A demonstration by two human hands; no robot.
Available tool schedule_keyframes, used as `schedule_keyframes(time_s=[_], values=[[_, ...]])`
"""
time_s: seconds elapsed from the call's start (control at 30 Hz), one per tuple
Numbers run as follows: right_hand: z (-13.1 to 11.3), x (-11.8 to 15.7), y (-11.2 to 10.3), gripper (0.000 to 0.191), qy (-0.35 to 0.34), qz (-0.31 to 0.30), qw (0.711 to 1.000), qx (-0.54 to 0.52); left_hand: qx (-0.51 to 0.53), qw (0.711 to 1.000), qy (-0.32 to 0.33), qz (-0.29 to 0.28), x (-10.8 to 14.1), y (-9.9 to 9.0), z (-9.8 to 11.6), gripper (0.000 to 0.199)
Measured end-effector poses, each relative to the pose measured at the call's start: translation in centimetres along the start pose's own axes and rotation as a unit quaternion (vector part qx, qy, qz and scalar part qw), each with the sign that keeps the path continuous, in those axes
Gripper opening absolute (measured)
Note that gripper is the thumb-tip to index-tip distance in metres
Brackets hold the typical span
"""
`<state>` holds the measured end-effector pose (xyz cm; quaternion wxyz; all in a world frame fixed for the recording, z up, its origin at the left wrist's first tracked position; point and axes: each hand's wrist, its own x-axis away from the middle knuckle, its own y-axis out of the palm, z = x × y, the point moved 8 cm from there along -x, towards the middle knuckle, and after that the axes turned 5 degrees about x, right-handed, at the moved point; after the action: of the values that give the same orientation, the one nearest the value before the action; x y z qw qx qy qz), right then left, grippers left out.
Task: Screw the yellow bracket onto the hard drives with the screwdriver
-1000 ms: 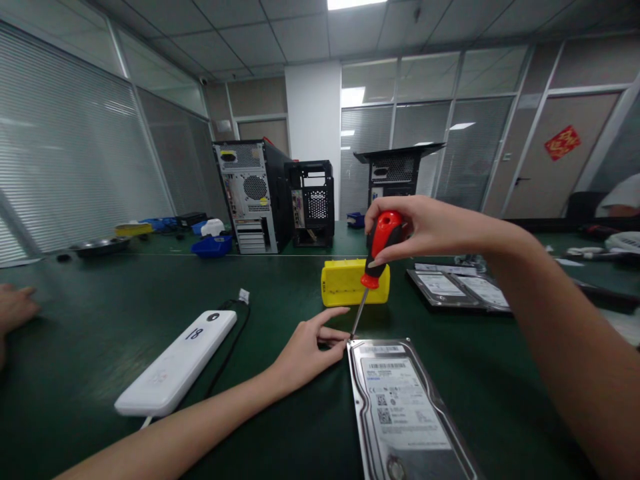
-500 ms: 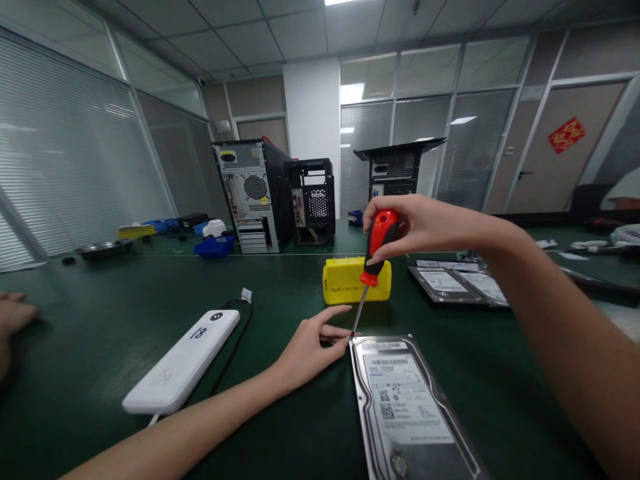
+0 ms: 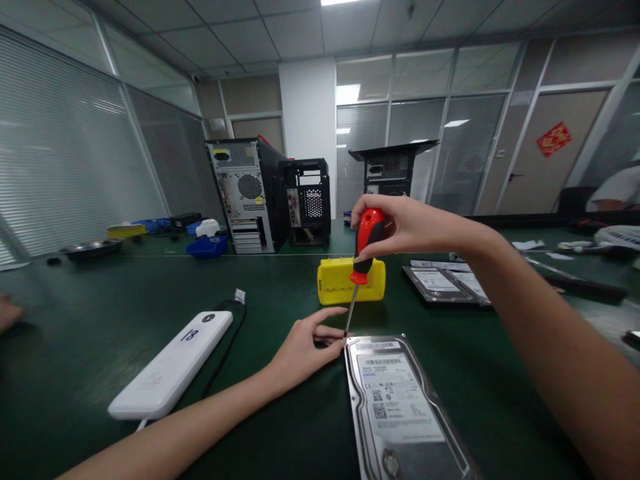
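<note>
A silver hard drive (image 3: 400, 400) with a white label lies label-up on the green table in front of me. My right hand (image 3: 383, 223) is closed around the red and black handle of a screwdriver (image 3: 369, 233). The shaft slants down, and its tip meets the drive's far left corner. At that same corner my left hand (image 3: 310, 343) has its thumb and lower fingers against the drive, the index finger reaching out above them. The exact contact of the tip is partly hidden by fingertips. Just behind stands a yellow bin (image 3: 330, 283).
A white power bank (image 3: 173, 367) with a cable lies left. More hard drives (image 3: 437, 285) rest at the right. Computer cases (image 3: 250, 193) stand at the back near a blue bin (image 3: 207, 247) and a metal dish (image 3: 93, 249). Another person's hand (image 3: 9, 313) is at the left edge.
The view has shifted slightly, so most things sit a little further left. Both hands keep their places at the drive and screwdriver. The other person's hand has drawn back leftward.
</note>
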<state>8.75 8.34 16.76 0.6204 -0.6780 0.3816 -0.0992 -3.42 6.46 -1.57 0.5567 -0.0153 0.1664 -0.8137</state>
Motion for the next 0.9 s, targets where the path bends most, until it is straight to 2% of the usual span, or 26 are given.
schedule_keyframes(time_s=[0.9], values=[[-0.44,0.19,0.18,0.054,-0.028,-0.001,0.999,-0.033,-0.018,0.999,0.024,-0.012,0.15,0.04,0.33,0.057]])
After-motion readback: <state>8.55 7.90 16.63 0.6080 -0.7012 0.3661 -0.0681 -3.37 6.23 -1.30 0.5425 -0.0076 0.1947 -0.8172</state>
